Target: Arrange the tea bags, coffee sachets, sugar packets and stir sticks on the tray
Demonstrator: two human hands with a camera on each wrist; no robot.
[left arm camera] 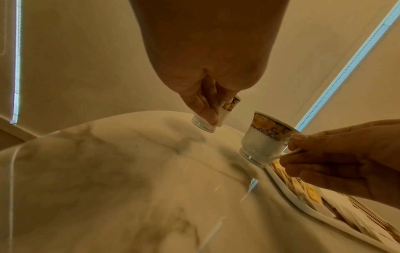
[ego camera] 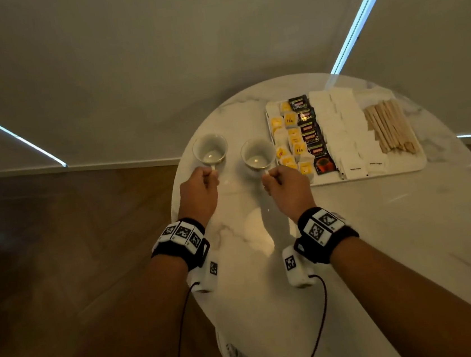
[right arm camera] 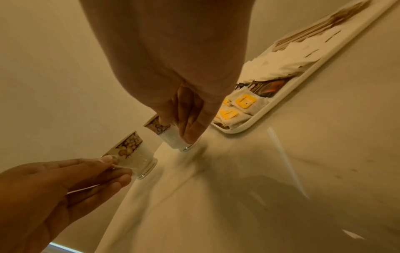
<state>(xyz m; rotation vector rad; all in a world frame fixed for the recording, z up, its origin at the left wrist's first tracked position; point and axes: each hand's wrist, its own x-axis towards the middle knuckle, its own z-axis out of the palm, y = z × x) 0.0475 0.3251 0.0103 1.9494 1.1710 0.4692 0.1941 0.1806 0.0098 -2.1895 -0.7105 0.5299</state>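
Note:
The white tray (ego camera: 403, 169) on the round marble table holds rows of yellow-tagged tea bags (ego camera: 288, 140), dark coffee sachets (ego camera: 311, 131), white sugar packets (ego camera: 343, 130) and wooden stir sticks (ego camera: 389, 125). Left of it are two white cups with a floral band. My left hand (ego camera: 209, 174) pinches the handle of the left cup (ego camera: 210, 149). My right hand (ego camera: 270, 174) pinches the handle of the right cup (ego camera: 258, 153), close beside the tray's left rim (left arm camera: 281, 186). In the wrist views both cups (left arm camera: 264, 138) (right arm camera: 138, 154) look tilted, low over the tabletop.
The marble table (ego camera: 352, 238) ends just left of the left cup, with wooden floor (ego camera: 61, 257) beyond. A pale blind with bright light strips (ego camera: 357, 17) hangs behind the table. Bare tabletop lies in front of the tray.

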